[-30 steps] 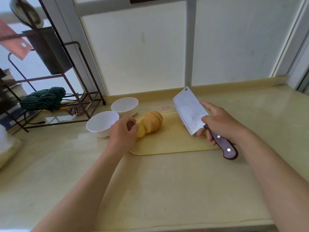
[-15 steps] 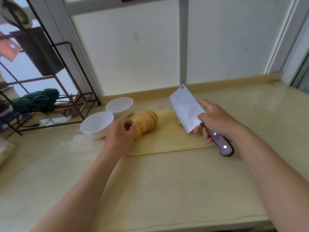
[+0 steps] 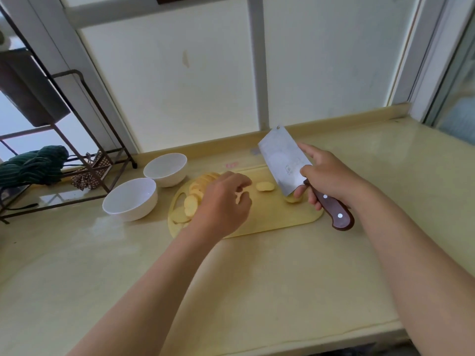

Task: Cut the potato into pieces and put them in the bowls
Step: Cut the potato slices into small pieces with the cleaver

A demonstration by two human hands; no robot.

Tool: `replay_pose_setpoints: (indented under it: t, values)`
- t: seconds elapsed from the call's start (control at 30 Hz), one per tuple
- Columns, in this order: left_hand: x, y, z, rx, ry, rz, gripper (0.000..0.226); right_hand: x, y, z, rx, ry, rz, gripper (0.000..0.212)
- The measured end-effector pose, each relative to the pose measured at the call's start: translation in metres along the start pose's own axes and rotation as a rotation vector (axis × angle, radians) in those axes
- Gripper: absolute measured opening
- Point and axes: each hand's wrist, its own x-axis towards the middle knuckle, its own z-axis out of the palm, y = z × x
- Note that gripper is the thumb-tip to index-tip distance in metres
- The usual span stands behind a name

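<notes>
Thin round pale-yellow potato slices (image 3: 191,201) lie fanned on the smooth yellow cutting board (image 3: 270,222).
Before, they stood packed together. The left hand (image 3: 223,204) curls over them, hold unclear; the right hand (image 3: 331,178) grips the rectangular steel cleaver (image 3: 282,160) by its wooden handle.

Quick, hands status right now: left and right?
Left hand: fingers curled over the potato slices; whether it pinches one cannot be told.
Right hand: grips the cleaver by its handle.
</notes>
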Motion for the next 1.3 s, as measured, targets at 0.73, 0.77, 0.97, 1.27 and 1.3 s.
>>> replay_pose_setpoints:
  t: [0.73,0.77,0.97,1.27,1.3]
  values:
    - [0.036,-0.006,0.054,0.068,-0.163,0.013,0.021,0.009,0.006,-0.012,-0.003,0.077,0.014,0.082]
    - [0.036,-0.005,0.054,0.060,-0.149,0.013,0.021,0.009,0.007,-0.013,0.006,0.085,0.012,0.082]
    - [0.037,-0.001,0.048,-0.053,-0.092,-0.128,0.025,0.007,0.006,-0.013,0.013,0.090,0.015,0.082]
    - [0.037,-0.001,0.048,0.002,-0.051,-0.009,0.024,0.009,0.007,-0.010,0.007,0.082,0.017,0.082]
    - [0.036,-0.002,0.049,0.021,-0.030,0.032,0.023,0.009,0.007,-0.010,0.007,0.083,0.015,0.081]
